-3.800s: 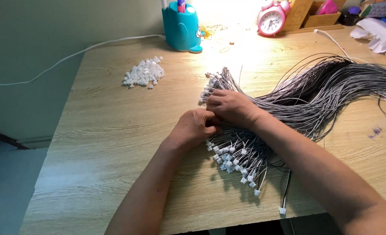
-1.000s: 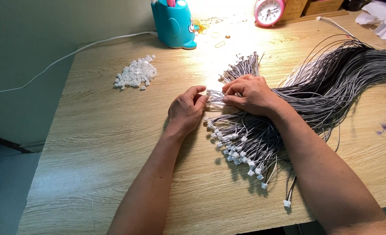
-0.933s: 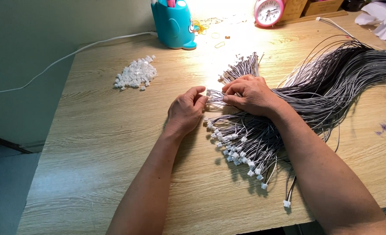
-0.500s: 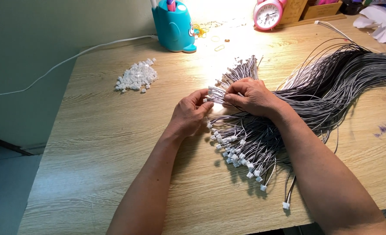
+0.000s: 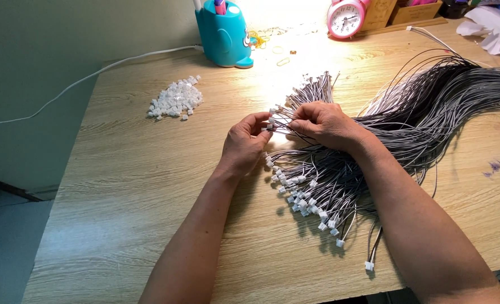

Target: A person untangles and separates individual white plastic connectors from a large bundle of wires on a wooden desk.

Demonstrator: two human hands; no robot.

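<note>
A big bundle of thin grey wires [image 5: 430, 107] fans across the wooden table [image 5: 148, 186], many ends fitted with small white connectors [image 5: 306, 197]. My left hand [image 5: 244, 143] pinches a small white connector [image 5: 269, 127] between thumb and fingertips. My right hand [image 5: 323, 125] grips a wire end and holds it against that connector. More wire ends [image 5: 312, 90] lie just beyond my hands. A heap of loose white connectors [image 5: 174, 100] sits at the far left of the table.
A teal whale-shaped holder [image 5: 224, 34] and a pink alarm clock [image 5: 346, 18] stand at the back edge, with wooden boxes [image 5: 413, 11] behind. A white cable [image 5: 92, 76] runs off the left side. Rubber bands [image 5: 281, 53] lie near the holder.
My hands have lifted slightly and come together over the wire bundle. The left hand now holds a connector at its fingertips, with the right hand's wire end against it.
</note>
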